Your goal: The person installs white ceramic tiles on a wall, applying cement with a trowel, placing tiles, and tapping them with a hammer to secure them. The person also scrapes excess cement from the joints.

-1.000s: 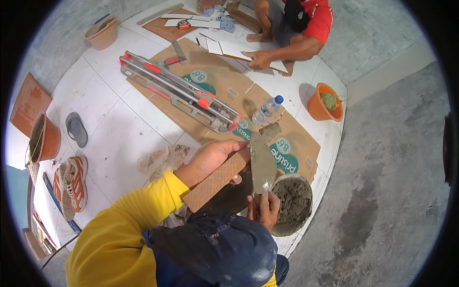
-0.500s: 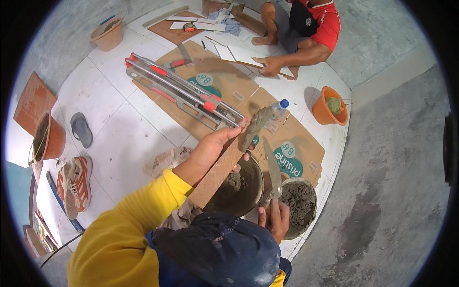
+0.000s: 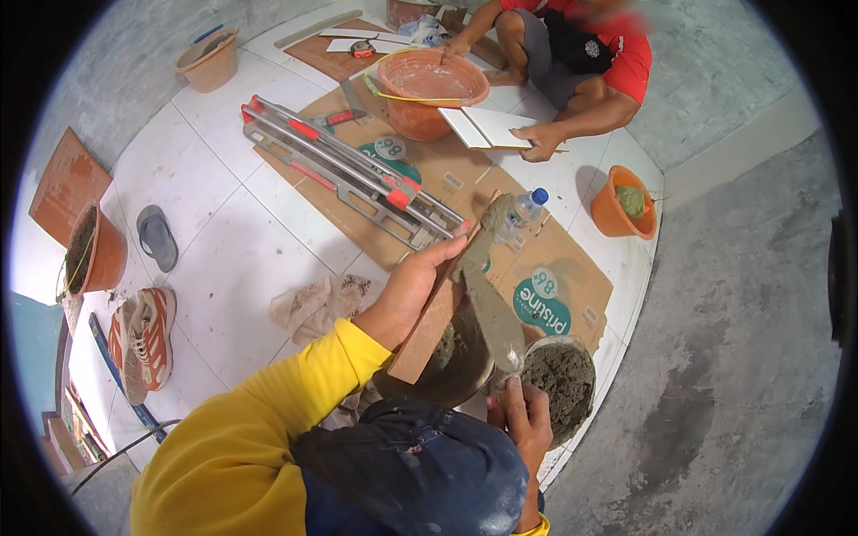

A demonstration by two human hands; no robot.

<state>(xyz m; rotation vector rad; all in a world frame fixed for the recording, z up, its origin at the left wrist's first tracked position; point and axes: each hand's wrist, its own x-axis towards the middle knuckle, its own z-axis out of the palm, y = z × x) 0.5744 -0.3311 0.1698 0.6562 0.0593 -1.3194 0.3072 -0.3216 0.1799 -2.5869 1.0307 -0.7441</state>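
Note:
My left hand grips a reddish-brown wood-grain strip, tilted upward, with grey mortar on its far end. My right hand holds a mortar-smeared trowel by the handle, its blade against the strip. Below the strip is a dark basin with mortar in it, and to its right a round pail full of grey mix. A pale cloth lies on the floor left of my left hand.
A co-worker in red holds white boards near an orange bucket. A tile cutter and water bottle rest on cardboard. Smaller orange bucket at right; shoes and bucket at left.
An orange bucket with a yellow handle has appeared beside the co-worker, whose hand is near its rim. The white boards have lifted. My trowel moved away from the strip and is back against it.

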